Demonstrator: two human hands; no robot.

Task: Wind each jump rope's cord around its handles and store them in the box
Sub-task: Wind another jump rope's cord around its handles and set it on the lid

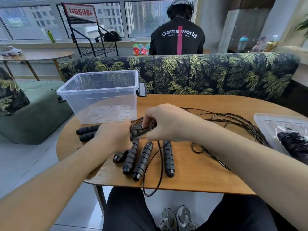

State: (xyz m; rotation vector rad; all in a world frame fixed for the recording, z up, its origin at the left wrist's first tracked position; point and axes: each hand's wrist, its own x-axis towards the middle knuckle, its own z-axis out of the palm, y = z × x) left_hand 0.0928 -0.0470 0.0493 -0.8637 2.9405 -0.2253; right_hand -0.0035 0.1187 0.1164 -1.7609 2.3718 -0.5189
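My left hand (115, 137) grips a pair of black ribbed jump-rope handles (87, 131) held side by side just above the wooden table (200, 177). My right hand (164, 122) pinches the thin black cord (143, 129) against the right end of that pair, where a few turns lie around them. Several more black handles (142, 161) lie loose on the table below my hands. Loose cord (233, 122) spreads in loops to the right, and one loop hangs over the front edge. A clear plastic box (100, 95) stands open and empty at the back left.
The box's clear lid (266, 120) lies at the right table edge with a wound black rope bundle (295, 144) on it. A palm-print sofa stands behind the table, and a person sits beyond it, facing away. My knees and shoes show under the front edge.
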